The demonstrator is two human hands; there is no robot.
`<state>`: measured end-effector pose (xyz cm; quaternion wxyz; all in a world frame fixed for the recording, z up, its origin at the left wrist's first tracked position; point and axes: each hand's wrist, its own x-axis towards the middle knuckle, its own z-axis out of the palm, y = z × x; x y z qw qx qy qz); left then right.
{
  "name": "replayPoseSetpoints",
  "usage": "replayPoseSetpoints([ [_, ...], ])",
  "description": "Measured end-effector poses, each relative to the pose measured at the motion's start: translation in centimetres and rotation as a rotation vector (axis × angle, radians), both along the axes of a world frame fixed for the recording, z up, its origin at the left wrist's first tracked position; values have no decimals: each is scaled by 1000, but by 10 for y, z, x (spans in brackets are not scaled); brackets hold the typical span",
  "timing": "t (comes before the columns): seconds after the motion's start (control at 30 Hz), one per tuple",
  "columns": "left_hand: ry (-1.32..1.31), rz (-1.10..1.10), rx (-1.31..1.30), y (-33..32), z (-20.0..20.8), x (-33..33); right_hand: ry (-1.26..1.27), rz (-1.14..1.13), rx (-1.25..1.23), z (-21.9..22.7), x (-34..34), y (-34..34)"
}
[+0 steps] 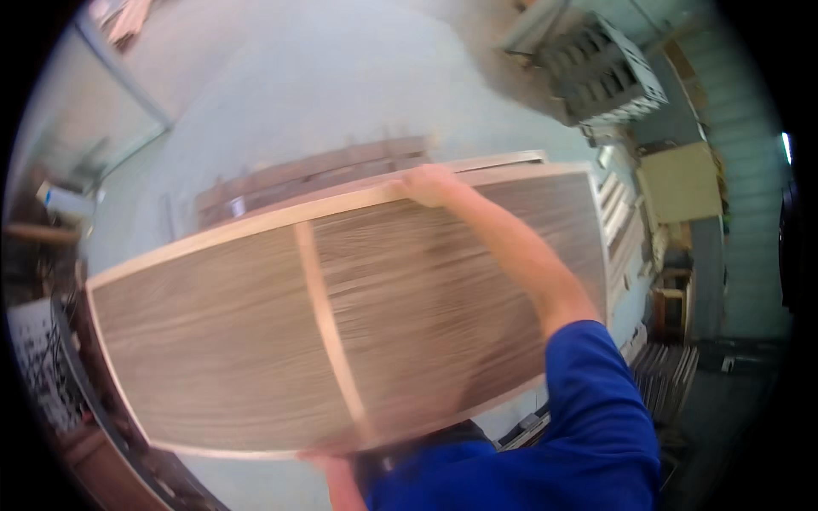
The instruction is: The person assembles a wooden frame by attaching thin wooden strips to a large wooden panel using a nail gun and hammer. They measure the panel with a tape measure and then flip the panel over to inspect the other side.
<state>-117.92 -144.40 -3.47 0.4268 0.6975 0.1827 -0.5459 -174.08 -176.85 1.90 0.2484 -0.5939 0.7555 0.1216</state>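
Observation:
I carry a large wooden panel (213,341), brown wood grain with a pale frame strip around its edge and a pale crossbar (327,324) near the middle. My right hand (426,185) is closed over its far long edge, the arm reaching across the panel. At the near long edge my left hand (328,462) grips the panel from below; most of its fingers are hidden or blurred. The panel is tilted and held above the floor.
Just past the panel lies a stack of brown boards (315,170) on the grey floor (341,77). A slotted grey rack (609,72) stands at the far right. Leaning panels (665,375) and a yellowish board (680,183) line the right side. A dark-edged workbench (94,400) is at left.

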Motion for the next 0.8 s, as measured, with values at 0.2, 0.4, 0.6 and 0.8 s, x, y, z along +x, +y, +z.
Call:
replayPoseSetpoints([
  [0.2, -49, -794, 303, 69, -103, 119, 114, 102, -117, -1, -15, -2],
  [0.4, 77, -1312, -161, 69, -107, 97, 18, -200, -491, -23, -6, 138],
  [0.6, -168, -762, -129, 71, -182, 81, 4, -900, -458, -46, 2, 470],
  [0.8, -13, -838, -241, 66, -205, 109, -385, -1612, 5, -45, 156, 742],
])
